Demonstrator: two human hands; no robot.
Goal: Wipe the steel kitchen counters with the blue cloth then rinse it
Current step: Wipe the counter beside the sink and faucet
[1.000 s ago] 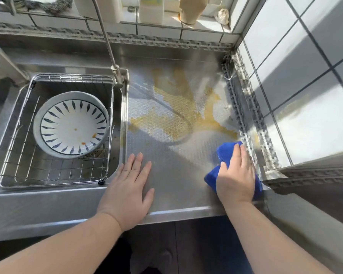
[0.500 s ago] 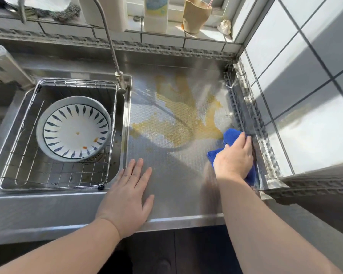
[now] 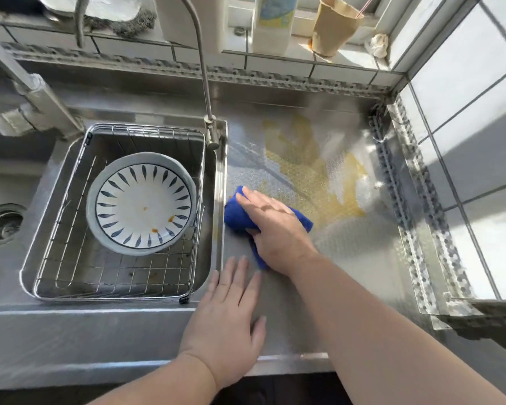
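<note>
Steel everywhere, and right on it the blue cloth is being pressed flat by the right hand, fingers stretched straight over the top, nothing curled round it. The cloth is bunched on the worktop just beside the raised edge of the sink, with a tail of it tucked under the wrist side of the palm. A yellow spill is spread across the dimpled steel behind and to the right of the cloth, its near edge just beside the blue fabric. The left hand is laid flat on the worktop near the front edge, fingers straight and spread, holding nothing, its fingertips close to the trailing end of the cloth. Inside the sink a wire basket is seated, and a white plate with blue dashes is tilted against its back side, flecked with orange spots. A thin tap is rising from the sink's back right corner. Up on the tiled ledge, a paper cup with a straw is parked just beside a white bottle.
</note>
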